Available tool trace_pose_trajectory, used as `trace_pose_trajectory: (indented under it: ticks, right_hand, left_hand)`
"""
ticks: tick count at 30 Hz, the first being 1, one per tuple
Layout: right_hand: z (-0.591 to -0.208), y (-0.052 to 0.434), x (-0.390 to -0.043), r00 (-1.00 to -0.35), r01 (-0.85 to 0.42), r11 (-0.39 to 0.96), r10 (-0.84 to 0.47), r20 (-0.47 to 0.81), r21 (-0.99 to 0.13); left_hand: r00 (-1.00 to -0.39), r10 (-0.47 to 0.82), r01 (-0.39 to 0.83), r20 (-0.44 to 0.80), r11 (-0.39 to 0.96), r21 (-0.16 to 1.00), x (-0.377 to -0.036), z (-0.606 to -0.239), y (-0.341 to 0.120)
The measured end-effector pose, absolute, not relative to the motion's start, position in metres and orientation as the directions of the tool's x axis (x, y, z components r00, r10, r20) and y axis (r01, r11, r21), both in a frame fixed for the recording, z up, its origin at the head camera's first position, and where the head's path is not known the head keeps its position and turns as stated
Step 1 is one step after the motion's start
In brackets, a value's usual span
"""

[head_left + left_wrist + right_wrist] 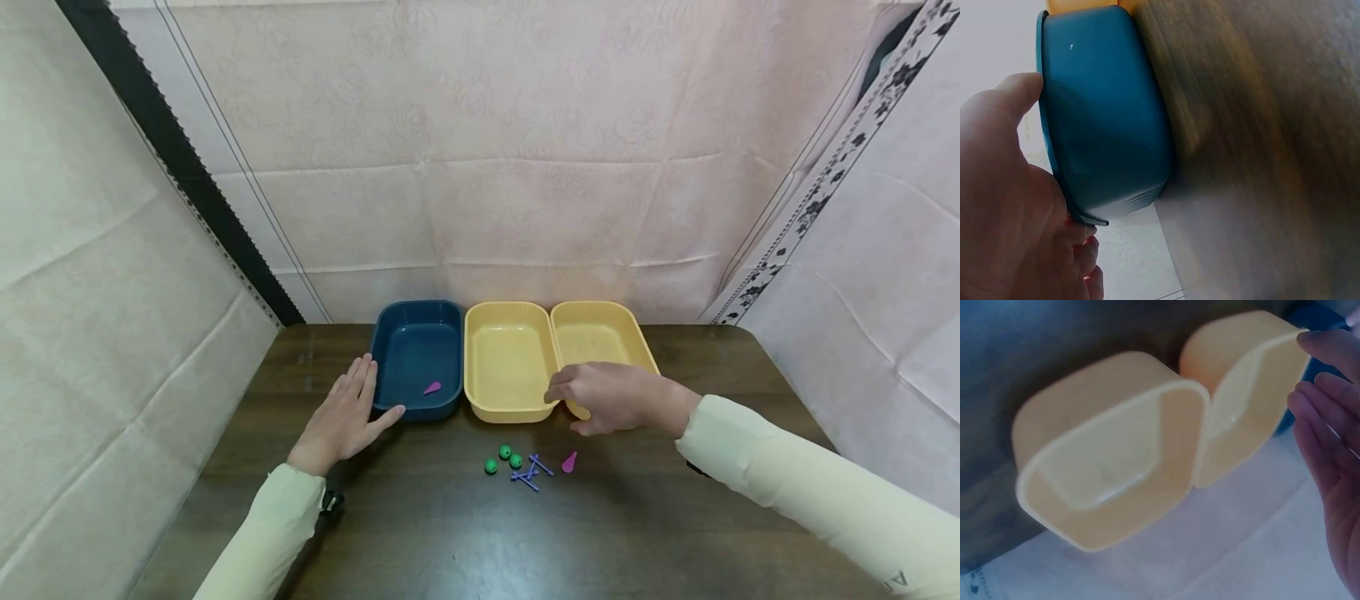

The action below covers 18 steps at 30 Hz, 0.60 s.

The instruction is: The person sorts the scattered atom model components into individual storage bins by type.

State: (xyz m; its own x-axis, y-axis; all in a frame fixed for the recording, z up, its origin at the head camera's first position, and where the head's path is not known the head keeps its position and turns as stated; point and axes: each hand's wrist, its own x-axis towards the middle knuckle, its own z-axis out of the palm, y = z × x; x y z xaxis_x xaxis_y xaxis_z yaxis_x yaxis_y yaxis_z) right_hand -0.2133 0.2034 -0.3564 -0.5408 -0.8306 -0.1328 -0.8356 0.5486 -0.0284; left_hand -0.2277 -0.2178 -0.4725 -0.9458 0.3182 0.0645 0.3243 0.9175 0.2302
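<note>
The dark wooden table (675,533) carried three trays in a row at its far edge, backed by pale pink cloth. The blue tray (417,354) stood leftmost, touching the middle yellow tray (508,360), which touched the right yellow tray (600,333).

The left hand (343,418) lay flat on the table against the blue tray's near-left corner, fingers straight and together, thumb spread along the tray's front wall; it gripped nothing. A pink piece (432,387) lay inside the blue tray, just beyond the thumb.

The right hand (611,398) hovered palm down over the near rims where the two yellow trays met, forearm reaching in from the right. Its fingers looked loosely bent; whether they touched a rim or held anything small could not be told, as the wrist view was blurred.

On the table near that hand lay another pink piece (569,462), a cluster of purple sticks (529,472) and three green beads (504,457).
</note>
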Motion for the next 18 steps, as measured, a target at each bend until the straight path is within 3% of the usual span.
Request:
trace_pose_trajectory:
  ticks: [18]
  right_hand:
    - [-0.412, 0.213, -0.203, -0.489, -0.866, 0.499, -0.852, -0.188, -0.009]
  left_hand:
    - [-0.951, 0.305, 0.307, 0.044, 0.923, 0.231, -0.228, -0.476, -0.22]
